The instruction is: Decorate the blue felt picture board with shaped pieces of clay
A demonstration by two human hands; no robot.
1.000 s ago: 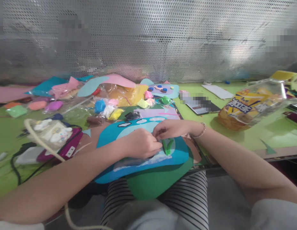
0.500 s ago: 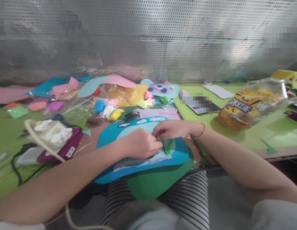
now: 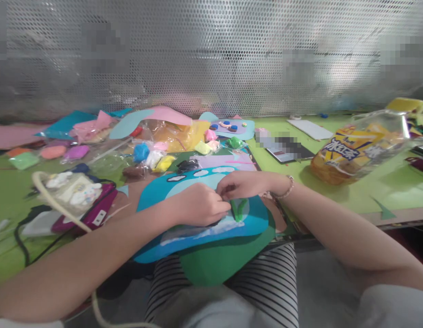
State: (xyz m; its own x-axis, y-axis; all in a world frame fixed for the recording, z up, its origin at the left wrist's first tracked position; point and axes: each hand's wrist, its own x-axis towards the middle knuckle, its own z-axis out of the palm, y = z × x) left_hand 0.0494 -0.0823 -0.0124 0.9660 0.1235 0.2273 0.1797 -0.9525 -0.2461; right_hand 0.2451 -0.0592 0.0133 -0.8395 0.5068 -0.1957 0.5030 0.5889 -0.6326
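A blue paper picture lies at the table's front edge, over a green sheet that hangs past the edge. White cloud shapes with dark outlines run along its top, and a green clay sprout stands out at its right. Over the middle of the picture, my left hand has its fingers curled together. My right hand meets it from the right, fingertips pinched beside the left fingers. Whatever is between the fingertips is hidden or too small to name.
Bagged clay lumps, one yellow and one blue, lie behind the picture. A tea bottle leans at right near a phone. At left are a purple device and a pale cable. A perforated metal screen closes off the back.
Both hands stay in nearly the same place over the picture, fingers still together. The view has shifted very slightly.
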